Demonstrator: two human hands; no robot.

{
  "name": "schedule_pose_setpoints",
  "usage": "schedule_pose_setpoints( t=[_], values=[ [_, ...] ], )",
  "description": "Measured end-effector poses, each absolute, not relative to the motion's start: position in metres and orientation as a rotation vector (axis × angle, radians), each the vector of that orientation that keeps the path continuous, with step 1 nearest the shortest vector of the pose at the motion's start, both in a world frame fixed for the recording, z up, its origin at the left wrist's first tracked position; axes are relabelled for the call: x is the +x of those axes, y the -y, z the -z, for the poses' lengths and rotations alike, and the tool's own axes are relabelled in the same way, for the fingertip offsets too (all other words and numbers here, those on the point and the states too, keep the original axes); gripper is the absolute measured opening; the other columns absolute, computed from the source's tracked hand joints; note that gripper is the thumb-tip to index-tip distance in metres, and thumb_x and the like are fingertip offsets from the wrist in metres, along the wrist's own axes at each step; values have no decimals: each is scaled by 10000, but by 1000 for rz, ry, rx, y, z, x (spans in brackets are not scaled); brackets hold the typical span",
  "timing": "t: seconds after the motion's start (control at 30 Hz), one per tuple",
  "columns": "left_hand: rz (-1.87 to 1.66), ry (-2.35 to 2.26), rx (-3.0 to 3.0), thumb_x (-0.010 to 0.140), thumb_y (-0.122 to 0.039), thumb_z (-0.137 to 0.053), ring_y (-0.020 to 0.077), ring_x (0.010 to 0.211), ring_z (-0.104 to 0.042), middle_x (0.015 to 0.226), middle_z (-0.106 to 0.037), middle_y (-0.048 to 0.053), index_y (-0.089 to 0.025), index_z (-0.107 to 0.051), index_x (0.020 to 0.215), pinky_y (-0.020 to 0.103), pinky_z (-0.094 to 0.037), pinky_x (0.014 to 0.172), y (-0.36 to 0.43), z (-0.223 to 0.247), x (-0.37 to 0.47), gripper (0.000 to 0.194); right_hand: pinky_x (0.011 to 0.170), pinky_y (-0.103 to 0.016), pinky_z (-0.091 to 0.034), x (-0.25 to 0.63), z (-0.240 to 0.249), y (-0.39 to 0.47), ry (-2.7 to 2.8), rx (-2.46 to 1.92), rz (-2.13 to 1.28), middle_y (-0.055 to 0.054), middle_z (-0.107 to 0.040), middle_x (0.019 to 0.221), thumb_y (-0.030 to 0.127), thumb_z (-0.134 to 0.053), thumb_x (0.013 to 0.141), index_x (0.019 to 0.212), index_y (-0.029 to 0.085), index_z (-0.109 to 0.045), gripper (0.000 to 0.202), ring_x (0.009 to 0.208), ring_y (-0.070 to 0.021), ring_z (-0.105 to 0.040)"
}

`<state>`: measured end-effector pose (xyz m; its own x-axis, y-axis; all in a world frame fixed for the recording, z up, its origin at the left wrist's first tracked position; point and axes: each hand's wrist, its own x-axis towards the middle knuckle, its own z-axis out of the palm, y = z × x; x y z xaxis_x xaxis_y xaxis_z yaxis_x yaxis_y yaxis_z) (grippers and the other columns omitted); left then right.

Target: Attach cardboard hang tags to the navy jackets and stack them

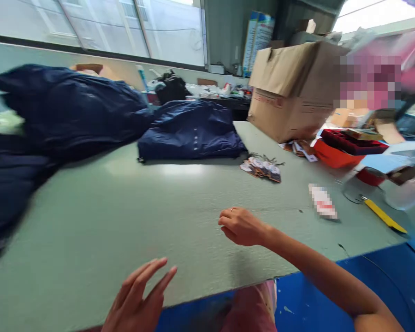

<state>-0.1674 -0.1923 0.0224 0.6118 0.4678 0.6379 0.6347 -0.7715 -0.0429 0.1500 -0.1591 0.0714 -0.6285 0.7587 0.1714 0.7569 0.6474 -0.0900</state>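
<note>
My left hand (138, 297) is over the near edge of the pale green table (124, 216), its fingers spread and nothing in them. Farther right, my right hand (241, 227) hovers above the tabletop with its fingers curled in; nothing shows in its grasp. A small ring is on one of its fingers. Beyond both hands lies a folded dark navy garment (193, 131), apart from them. Beside the garment's right corner, a fanned bunch of printed hang tags (262, 168) with dark strings rests on the table.
Piled navy fabric (72, 110) covers the left side. A large cardboard box (287, 92) stands at the back right, near a red tray (352, 143). A yellow utility knife (383, 215) and a blurred white-and-red packet (323, 201) lie on the right. Someone in pink stands beyond.
</note>
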Motion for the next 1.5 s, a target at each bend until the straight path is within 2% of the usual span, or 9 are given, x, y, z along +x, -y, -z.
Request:
schedule_pose_setpoints(
  t=[0.1,0.3,0.5,0.73,0.9,1.03,1.27,1.4,1.5],
  values=[
    [846,1081,-2443,839,-40,-467,209,1131,-557,1219,-570,101,-216,-621,1157,359,-475,993,183,-51,-201,396,745,-303,-413,109,-79,137,2740,-1180,-119,-94,-651,962,121,-476,907,909,140,-615,140,798,-169,-592],
    [872,1443,-2181,832,-27,-410,257,1138,-517,1223,-570,118,-213,-662,1111,441,-472,984,149,-75,-284,420,735,-295,-411,31,-92,80,2815,-1140,-292,-116,-652,1043,136,-497,905,969,134,-655,170,834,-173,-629],
    [835,1909,-2050,861,-85,-386,249,1075,-557,1119,-634,136,-136,-676,1061,420,-458,996,79,-59,-375,356,702,-276,-402,-56,-78,13,2785,-1174,-435,-107,-656,1094,190,-502,907,1024,152,-670,208,838,-168,-639],
    [214,2372,-1725,895,-213,-460,327,1053,-512,1085,-618,202,-87,-652,1002,425,-461,850,18,-29,-413,253,704,-258,-396,-146,-57,-38,2744,-1166,-544,-108,-676,1047,168,-493,877,929,148,-692,207,833,-163,-620],
    [300,2378,-1522,922,-261,-479,320,1035,-506,1106,-587,205,-67,-553,1164,412,-430,846,2,-27,-421,319,728,-252,-405,-182,-42,-62,2763,-1140,-622,-113,-692,978,100,-511,818,834,145,-689,185,848,-171,-614],
    [241,2392,-1575,935,-139,-357,332,1072,-477,1088,-575,211,-80,-606,1023,420,-398,846,-12,-29,-431,271,708,-249,-410,-206,-34,-81,2715,-1151,-698,-99,-699,882,103,-504,817,815,142,-684,184,784,-158,-606],
    [494,2301,-1714,925,-206,-464,274,952,-496,938,-597,125,-146,-613,841,476,-328,930,1,-53,-426,181,618,-250,-435,-253,-38,-121,2051,-1353,-1361,-56,-647,710,218,-555,828,786,132,-639,127,635,-142,-579],
    [706,2311,-1848,931,-206,-485,237,929,-505,891,-587,82,-159,-602,813,451,-341,919,27,-75,-397,172,607,-273,-500,-279,-47,-147,1668,-1358,-1664,-87,-654,803,401,-403,942,999,141,-575,317,649,-161,-626],
    [737,2274,-2141,934,-183,-475,223,929,-493,891,-572,71,-158,-592,829,460,-350,956,54,-81,-360,159,595,-311,-532,-295,-47,-167,1298,-1325,-1854,-70,-641,774,553,-350,937,1122,178,-526,454,654,-189,-633]
  ],
)
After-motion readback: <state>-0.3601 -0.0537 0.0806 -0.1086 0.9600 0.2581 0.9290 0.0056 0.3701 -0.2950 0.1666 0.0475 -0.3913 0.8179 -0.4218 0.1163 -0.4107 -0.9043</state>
